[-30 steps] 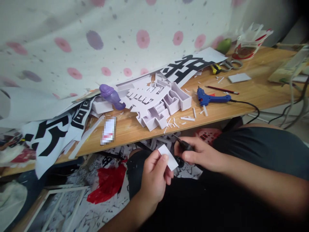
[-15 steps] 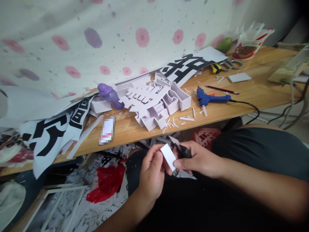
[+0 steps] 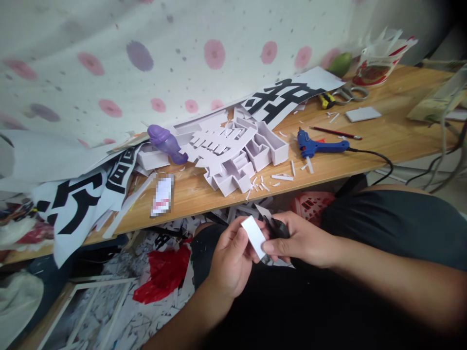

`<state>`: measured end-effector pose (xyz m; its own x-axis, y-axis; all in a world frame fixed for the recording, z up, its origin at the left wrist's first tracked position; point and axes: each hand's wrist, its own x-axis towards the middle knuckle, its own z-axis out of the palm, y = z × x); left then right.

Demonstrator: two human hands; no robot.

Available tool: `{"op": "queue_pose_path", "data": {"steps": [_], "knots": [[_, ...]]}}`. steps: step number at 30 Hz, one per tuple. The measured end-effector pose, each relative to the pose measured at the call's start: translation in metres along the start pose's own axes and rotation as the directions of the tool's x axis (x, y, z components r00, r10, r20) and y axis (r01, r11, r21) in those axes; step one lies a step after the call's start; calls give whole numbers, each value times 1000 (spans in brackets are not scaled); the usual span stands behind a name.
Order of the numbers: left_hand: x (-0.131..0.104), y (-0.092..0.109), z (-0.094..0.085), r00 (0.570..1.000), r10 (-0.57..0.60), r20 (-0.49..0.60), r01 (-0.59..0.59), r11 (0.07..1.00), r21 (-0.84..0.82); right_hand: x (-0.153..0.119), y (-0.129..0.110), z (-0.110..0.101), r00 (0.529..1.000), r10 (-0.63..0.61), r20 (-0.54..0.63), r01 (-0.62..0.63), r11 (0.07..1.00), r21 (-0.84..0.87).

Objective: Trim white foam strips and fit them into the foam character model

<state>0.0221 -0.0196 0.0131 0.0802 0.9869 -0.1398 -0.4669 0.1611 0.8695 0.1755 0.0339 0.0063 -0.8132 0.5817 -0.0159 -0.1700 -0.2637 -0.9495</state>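
Over my lap, my left hand (image 3: pixel 231 255) is closed on a small white rectangular piece (image 3: pixel 254 237), thumb on its left edge. My right hand (image 3: pixel 299 240) is wrapped round a black-handled cutter (image 3: pixel 275 226) whose blade points up and left; its thumb also touches the lower right end of the white piece. On the wooden table (image 3: pixel 328 167) beyond my hands lies a white hollow letter form (image 3: pixel 226 150), with thin white offcuts near its front. A blue glue gun (image 3: pixel 321 146) rests to the right of it.
Along the back lie printed character sheets (image 3: pixel 280 99), a purple bottle (image 3: pixel 168 144), scissors (image 3: pixel 352 95), a red pencil (image 3: pixel 337 133) and a white tub (image 3: pixel 377 65). Below the table are a red bag (image 3: pixel 164 274), paper scraps and a pink basket (image 3: pixel 310 206).
The view has shifted very slightly. Both hands keep their hold, and the white piece has barely moved.
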Motion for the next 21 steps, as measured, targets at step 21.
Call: {"op": "queue_pose_path", "data": {"steps": [21], "knots": [[5,12,16,935,-21,-355,36,999,37,-3,-4,-6,949,-292,-115,56,518,-853]]}}
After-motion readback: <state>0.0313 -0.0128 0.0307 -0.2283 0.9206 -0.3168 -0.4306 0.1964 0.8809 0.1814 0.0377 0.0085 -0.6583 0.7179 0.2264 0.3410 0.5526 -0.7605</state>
